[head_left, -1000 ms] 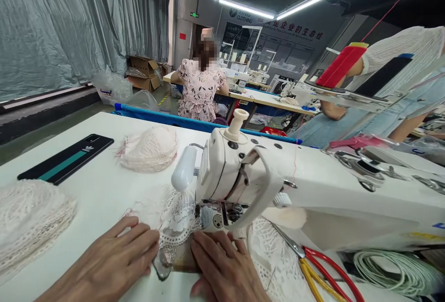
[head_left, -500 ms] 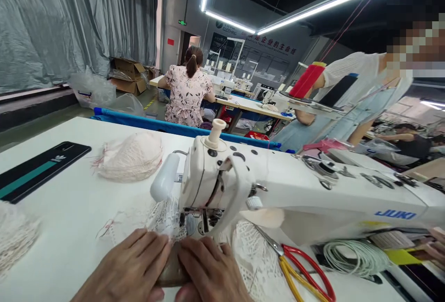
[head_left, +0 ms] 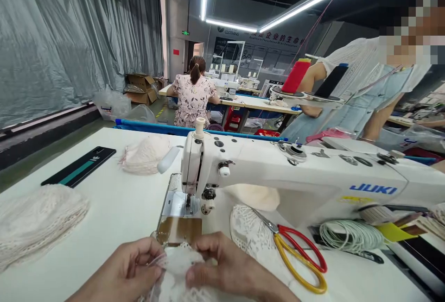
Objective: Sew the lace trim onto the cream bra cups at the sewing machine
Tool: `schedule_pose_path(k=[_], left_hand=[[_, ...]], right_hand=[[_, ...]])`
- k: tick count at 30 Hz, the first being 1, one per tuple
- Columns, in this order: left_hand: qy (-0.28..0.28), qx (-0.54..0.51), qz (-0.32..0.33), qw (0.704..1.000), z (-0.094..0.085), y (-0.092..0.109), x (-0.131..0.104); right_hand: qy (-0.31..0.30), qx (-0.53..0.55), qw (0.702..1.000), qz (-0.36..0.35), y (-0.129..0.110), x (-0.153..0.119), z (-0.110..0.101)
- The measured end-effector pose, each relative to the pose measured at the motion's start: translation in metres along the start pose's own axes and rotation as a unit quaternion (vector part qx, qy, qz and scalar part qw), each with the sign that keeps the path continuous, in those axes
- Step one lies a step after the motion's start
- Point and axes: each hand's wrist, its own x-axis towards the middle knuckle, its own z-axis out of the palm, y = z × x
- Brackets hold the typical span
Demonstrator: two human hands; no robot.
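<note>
head view: the left hand and the right hand are working low in front of the sewing machine, both holding one white lace piece. left grip is pinching its left edge between thumb and fingers; right grip is clasping the other side, thumb lying over the fabric. the piece is hanging between the hands, just on the near side of the brown plate, well apart from the presser foot. its lower part is running out of frame.

on the surface, left side: a large lace stack is sitting near a black phone with a teal stripe. a smaller lace stack is resting farther back, between phone and machine.

right side: scissors with one red and one yellow handle are lying open, blades crossing a lace panel. a beige pad is lying under the machine arm; a pale green cord coil is resting farther right.

beyond: a red thread cone and a black thread cone are standing tilted on a rack behind the machine. a person in a flowered top is sitting back-on at another table; a person in denim is standing behind the machine.
</note>
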Motion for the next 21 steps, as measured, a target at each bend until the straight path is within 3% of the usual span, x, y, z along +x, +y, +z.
schedule_pose_path(k=[6,11,14,17,21], left_hand=[[-0.039,0.001,0.007,0.999,0.009,-0.008,-0.016],[-0.022,0.062,0.007,0.998,0.013,-0.009,-0.05],[-0.005,0.069,0.018,0.997,0.015,-0.012,-0.076],[0.018,0.068,0.001,0.997,0.014,-0.023,-0.101],[-0.014,0.023,-0.004,1.0,0.009,-0.05,-0.129]], right_hand=[[-0.063,0.0,0.998,-0.016,-0.013,0.002,0.002],[-0.107,-0.067,0.991,-0.045,-0.031,-0.016,0.016],[-0.099,-0.072,0.991,-0.051,-0.035,-0.026,0.04],[-0.062,-0.01,0.998,-0.028,-0.028,-0.034,0.071],[-0.089,0.109,0.99,0.007,-0.012,-0.044,0.102]])
